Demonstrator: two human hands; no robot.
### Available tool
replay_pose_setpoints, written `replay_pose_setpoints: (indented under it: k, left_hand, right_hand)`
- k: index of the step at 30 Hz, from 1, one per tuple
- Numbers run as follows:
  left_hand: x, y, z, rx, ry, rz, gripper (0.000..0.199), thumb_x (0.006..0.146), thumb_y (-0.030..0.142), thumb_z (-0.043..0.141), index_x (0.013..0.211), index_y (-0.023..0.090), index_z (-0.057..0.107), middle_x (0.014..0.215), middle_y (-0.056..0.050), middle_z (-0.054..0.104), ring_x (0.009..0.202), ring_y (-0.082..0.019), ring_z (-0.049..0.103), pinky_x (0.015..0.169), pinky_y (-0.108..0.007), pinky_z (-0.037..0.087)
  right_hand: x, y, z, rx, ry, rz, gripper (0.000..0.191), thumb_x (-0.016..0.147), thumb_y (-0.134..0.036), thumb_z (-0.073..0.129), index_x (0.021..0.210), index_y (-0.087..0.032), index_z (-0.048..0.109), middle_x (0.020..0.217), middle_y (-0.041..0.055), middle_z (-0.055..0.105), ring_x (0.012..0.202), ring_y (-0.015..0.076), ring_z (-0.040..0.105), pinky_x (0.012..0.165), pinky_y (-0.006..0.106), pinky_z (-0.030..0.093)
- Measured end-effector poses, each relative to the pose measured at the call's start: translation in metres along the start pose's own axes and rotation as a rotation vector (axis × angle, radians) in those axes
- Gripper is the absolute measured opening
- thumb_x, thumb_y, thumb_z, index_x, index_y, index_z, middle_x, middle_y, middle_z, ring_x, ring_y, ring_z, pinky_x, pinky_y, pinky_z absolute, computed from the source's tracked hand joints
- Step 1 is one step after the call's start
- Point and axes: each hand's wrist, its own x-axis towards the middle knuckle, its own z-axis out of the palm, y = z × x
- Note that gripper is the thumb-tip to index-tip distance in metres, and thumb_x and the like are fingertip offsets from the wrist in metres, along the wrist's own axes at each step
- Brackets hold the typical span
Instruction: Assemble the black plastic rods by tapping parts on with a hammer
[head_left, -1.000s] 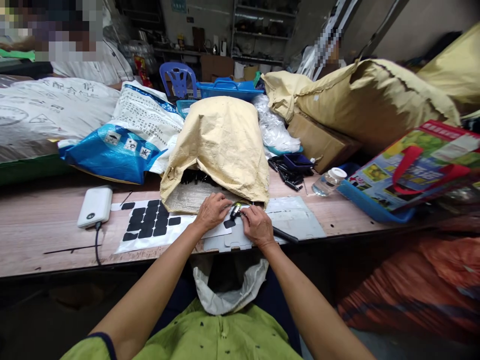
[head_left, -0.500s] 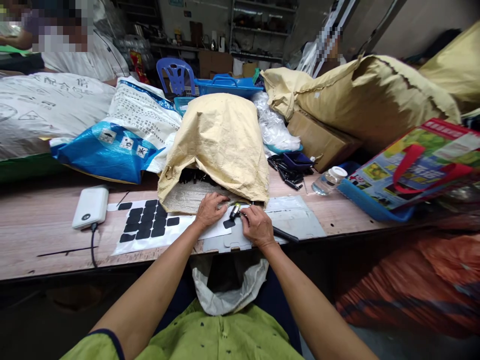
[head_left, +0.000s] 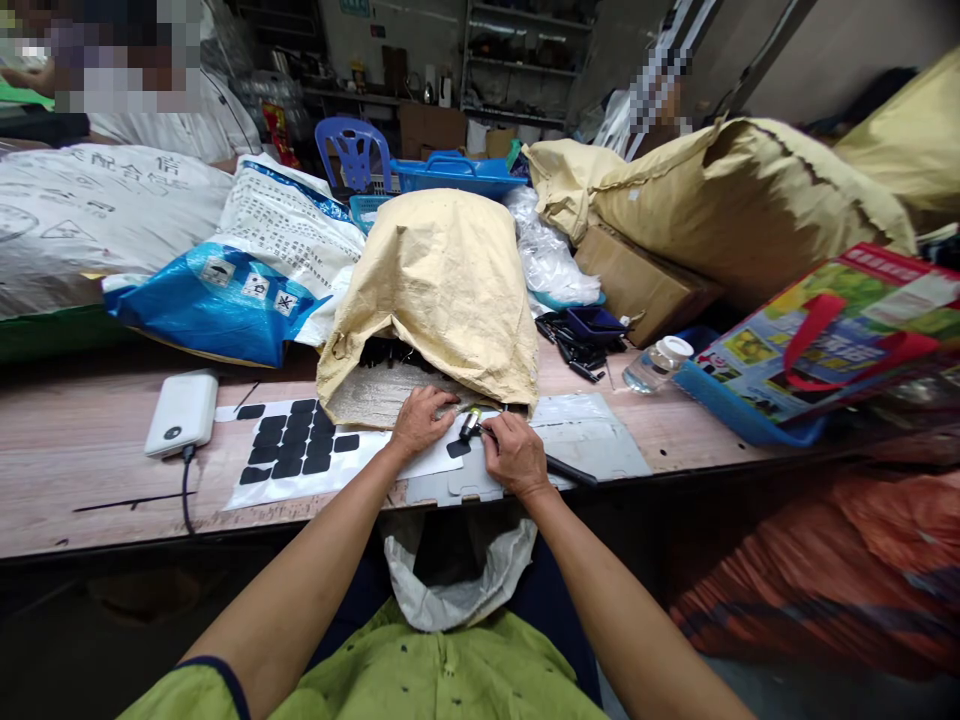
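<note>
My left hand [head_left: 421, 424] lies at the front edge of a tan paper sack [head_left: 450, 270], fingers stretched out toward the right, beside a white sheet. My right hand [head_left: 514, 454] is closed round a hammer-like tool. Its shiny metal head [head_left: 470, 426] pokes out left of the fingers, and a black handle [head_left: 571, 470] shows to their right. The grip itself is hidden under the hand. Black rounded-square stickers [head_left: 292, 440] cover much of the white sheet [head_left: 360, 478] at left; a single black sticker [head_left: 458, 448] lies between my hands. Dark pieces show inside the sack's mouth.
On the left are a white power bank [head_left: 180, 415] with a cable and a blue-white bag [head_left: 225, 290]. To the right lie black parts [head_left: 577, 345], a jar [head_left: 658, 364], a cardboard box [head_left: 637, 285] and a colourful bag [head_left: 840, 330] in a blue tray. A person sits at far left.
Both hands and the tool keep practically the same place. The camera view has shifted very slightly.
</note>
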Motion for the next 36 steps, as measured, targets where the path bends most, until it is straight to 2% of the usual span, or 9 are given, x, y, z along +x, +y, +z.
replay_pose_setpoints:
  k: [32, 36]
  left_hand:
    - [-0.0009, 0.0026, -0.0013, 0.010, -0.030, -0.026, 0.028, 0.091, 0.036, 0.064, 0.114, 0.024, 0.074, 0.100, -0.006, 0.068, 0.099, -0.024, 0.057, 0.093, -0.037, 0.047]
    - [0.0050, 0.0059, -0.0037, 0.028, -0.047, -0.085, 0.027, 0.091, 0.039, 0.064, 0.111, 0.024, 0.076, 0.099, -0.005, 0.070, 0.099, -0.024, 0.060, 0.092, -0.036, 0.048]
  right_hand:
    - [-0.0011, -0.0004, -0.0020, 0.033, 0.008, 0.013, 0.007, 0.084, -0.018, 0.060, 0.090, -0.022, 0.060, 0.090, 0.0046, 0.062, 0.090, 0.0212, 0.053, 0.081, 0.032, 0.040]
    - [-0.0015, -0.0003, -0.0019, 0.033, 0.009, 0.005, 0.007, 0.083, -0.018, 0.061, 0.089, -0.022, 0.060, 0.089, 0.0045, 0.061, 0.090, 0.0211, 0.053, 0.081, 0.032, 0.041]
